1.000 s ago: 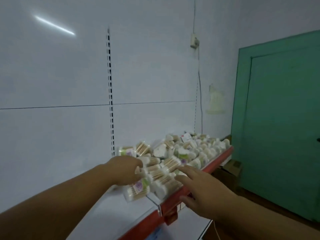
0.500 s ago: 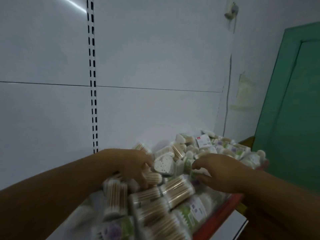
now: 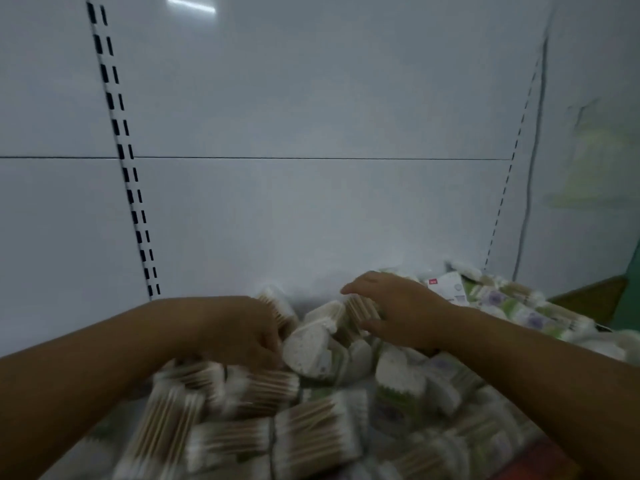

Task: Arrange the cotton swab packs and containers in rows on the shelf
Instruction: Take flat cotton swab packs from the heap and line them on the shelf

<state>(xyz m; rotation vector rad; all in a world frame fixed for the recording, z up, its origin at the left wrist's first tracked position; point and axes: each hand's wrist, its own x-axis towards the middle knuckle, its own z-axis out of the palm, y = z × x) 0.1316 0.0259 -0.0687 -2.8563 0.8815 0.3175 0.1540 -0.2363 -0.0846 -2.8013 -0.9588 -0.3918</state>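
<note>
A loose pile of cotton swab packs (image 3: 242,434) with wooden sticks covers the shelf (image 3: 540,460), blurred in the foreground. White heart-shaped containers (image 3: 308,353) lie in the middle of the pile. My left hand (image 3: 242,330) is sunk into the pile with its fingers curled, and a swab pack (image 3: 277,306) sticks out from its grip. To the right, my right hand (image 3: 401,310) holds another wooden-stick pack (image 3: 360,306), fingers over it and thumb beneath. Green and purple labelled packs (image 3: 498,299) lie farther right.
A white back panel (image 3: 311,202) rises behind the shelf, with a slotted upright (image 3: 128,188) on the left and another (image 3: 502,202) on the right. A white carton with a red tag (image 3: 446,285) lies at the back. A green door (image 3: 633,268) stands at the far right.
The view has swung toward the shelf and closer to the pile. My right hand moved back and left onto a wooden-stick pack, while my left hand stays dug into the pile.
</note>
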